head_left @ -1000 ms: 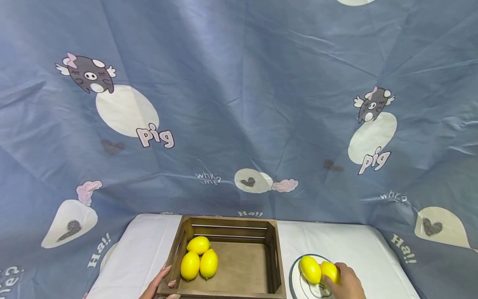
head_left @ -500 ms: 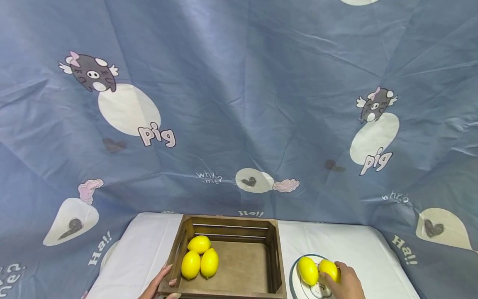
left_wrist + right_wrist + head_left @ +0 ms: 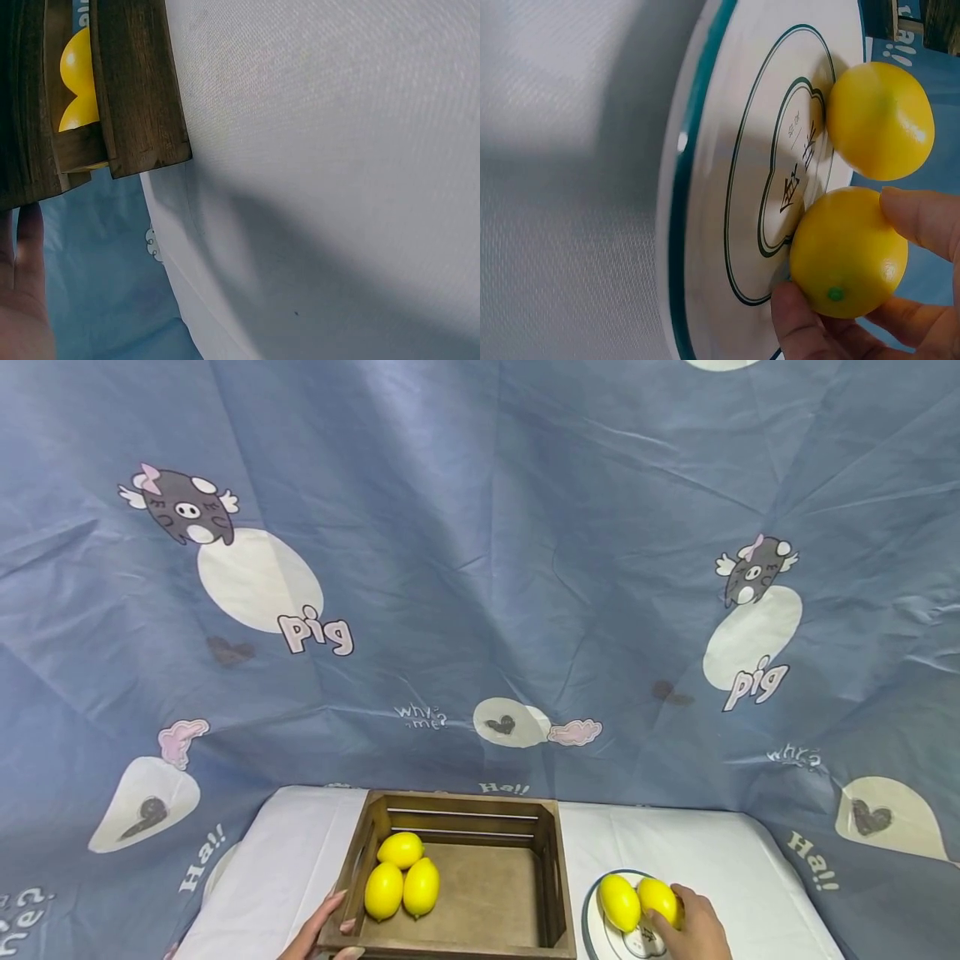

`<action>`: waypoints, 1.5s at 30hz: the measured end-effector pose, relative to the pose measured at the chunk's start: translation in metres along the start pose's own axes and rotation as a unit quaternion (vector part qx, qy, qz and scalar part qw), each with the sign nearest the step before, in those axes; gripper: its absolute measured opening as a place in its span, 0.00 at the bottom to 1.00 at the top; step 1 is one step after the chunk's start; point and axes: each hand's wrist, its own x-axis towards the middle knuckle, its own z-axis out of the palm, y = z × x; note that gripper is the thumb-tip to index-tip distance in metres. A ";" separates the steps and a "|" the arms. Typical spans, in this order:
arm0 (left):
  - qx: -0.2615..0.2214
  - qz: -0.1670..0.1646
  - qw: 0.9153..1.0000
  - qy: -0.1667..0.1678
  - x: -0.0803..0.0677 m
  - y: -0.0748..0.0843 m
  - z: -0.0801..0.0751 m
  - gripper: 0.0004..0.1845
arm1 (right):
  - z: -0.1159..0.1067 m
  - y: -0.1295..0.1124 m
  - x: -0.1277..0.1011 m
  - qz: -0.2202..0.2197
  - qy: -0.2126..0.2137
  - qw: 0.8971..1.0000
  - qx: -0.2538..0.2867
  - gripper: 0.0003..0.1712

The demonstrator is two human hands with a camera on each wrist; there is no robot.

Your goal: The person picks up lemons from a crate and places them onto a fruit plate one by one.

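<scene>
A dark wooden crate stands on the white table, with three yellow lemons in its left part. My left hand grips the crate's near left corner. To the right, a white plate with a teal rim carries two more lemons. My right hand holds the right lemon, thumb and fingers curled round it on the plate. The other lemon lies beside it, touching or nearly so.
The white tablecloth covers the table, whose edges run close on the left and right. A blue cloth printed with pigs hangs behind and around the table. The crate's right half is bare wood.
Both lemons on the plate and my right hand have shifted slightly left and down. My left hand stays on the crate.
</scene>
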 end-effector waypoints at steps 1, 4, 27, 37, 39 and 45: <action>0.004 0.004 1.000 0.002 0.000 -0.001 0.001 0.52 | 0.000 0.000 0.000 0.001 0.001 1.000 -0.001 0.40; 0.005 0.008 1.000 0.005 0.000 -0.001 0.001 0.51 | 0.001 -0.001 0.000 0.003 0.004 1.000 -0.002 0.40; -0.014 -0.006 1.000 -0.017 0.004 -0.003 -0.002 0.56 | 0.003 -0.001 -0.003 0.008 0.024 1.000 -0.002 0.41; -0.018 0.001 1.000 -0.003 -0.002 -0.018 -0.003 0.58 | 0.002 -0.009 -0.011 -0.016 0.102 0.994 0.039 0.32; -0.012 0.009 1.000 -0.013 -0.007 -0.038 -0.006 0.55 | 0.001 -0.013 -0.013 -0.009 0.118 0.992 0.049 0.29; 0.019 0.006 0.999 -0.049 -0.022 -0.079 -0.015 0.52 | -0.004 -0.027 -0.018 0.003 0.135 0.989 0.068 0.27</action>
